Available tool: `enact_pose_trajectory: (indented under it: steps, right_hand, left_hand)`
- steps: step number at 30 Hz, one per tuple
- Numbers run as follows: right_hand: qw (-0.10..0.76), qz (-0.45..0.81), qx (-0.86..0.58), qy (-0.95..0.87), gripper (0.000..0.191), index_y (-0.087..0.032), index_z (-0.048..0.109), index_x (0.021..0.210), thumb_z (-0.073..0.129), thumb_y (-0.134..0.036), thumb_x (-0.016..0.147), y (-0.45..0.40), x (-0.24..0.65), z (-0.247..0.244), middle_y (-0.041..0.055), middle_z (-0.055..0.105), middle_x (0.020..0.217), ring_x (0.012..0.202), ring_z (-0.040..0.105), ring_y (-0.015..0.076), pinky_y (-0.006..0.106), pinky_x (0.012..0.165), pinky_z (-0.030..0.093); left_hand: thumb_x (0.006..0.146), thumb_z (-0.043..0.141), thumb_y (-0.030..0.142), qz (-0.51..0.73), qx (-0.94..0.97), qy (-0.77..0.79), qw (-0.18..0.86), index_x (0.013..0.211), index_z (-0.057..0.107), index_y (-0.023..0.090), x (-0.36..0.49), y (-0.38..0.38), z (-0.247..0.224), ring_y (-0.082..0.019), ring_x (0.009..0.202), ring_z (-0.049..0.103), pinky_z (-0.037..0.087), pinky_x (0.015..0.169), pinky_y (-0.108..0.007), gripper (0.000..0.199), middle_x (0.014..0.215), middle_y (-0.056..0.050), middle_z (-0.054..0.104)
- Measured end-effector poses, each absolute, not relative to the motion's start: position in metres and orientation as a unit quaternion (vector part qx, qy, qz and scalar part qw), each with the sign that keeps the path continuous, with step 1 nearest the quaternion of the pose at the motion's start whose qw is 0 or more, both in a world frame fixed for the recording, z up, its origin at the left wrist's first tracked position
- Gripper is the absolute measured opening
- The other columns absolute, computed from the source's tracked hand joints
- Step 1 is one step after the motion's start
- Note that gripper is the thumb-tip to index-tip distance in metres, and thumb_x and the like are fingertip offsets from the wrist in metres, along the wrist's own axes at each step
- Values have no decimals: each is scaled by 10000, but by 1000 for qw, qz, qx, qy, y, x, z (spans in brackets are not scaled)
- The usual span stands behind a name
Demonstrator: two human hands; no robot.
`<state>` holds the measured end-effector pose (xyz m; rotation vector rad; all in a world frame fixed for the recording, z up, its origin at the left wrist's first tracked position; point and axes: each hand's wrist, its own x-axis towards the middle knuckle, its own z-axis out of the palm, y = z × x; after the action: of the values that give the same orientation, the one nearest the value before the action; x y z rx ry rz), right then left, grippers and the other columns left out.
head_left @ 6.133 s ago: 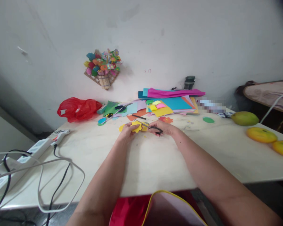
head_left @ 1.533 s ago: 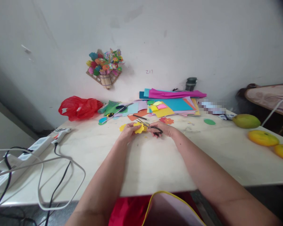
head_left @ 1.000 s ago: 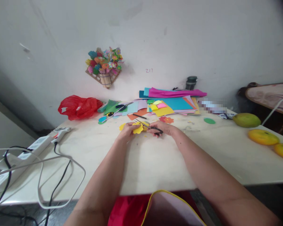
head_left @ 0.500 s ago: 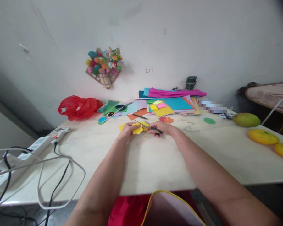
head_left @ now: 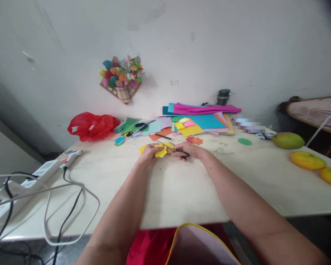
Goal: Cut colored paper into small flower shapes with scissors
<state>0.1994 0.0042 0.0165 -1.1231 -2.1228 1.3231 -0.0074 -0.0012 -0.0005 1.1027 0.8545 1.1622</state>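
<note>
In the middle of the head view, my left hand is closed on a yellow paper flower with scalloped edges. Black-handled scissors are gripped in my right hand, their blades pointing left across the yellow paper. Whether the blades touch the flower's edge I cannot tell. More yellow paper shows behind and to the left of my left fingers. Just beyond my right hand a red-orange paper flower lies on the table, and a black pencil lies past the scissor tips.
Coloured paper sheets are stacked at the back. A second pair of scissors and a red plastic bag lie at back left. A power strip with loose cables is at left. A green mango and yellow fruit sit at right.
</note>
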Motion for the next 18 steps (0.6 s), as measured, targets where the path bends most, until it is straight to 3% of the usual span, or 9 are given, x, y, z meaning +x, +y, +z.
enact_pose_trajectory:
  steps: [18]
  right_hand:
    - [205,478,-407,-751,283,-140,609,799,705,-373,671,7,197,16,-69,486,455,351,432,51,166,342,294]
  left_hand:
    - [521,796,224,510,470,381,612,632,673,89,-8,-1,-1,-130,533,590,427,534,-233,214,640,-84,674]
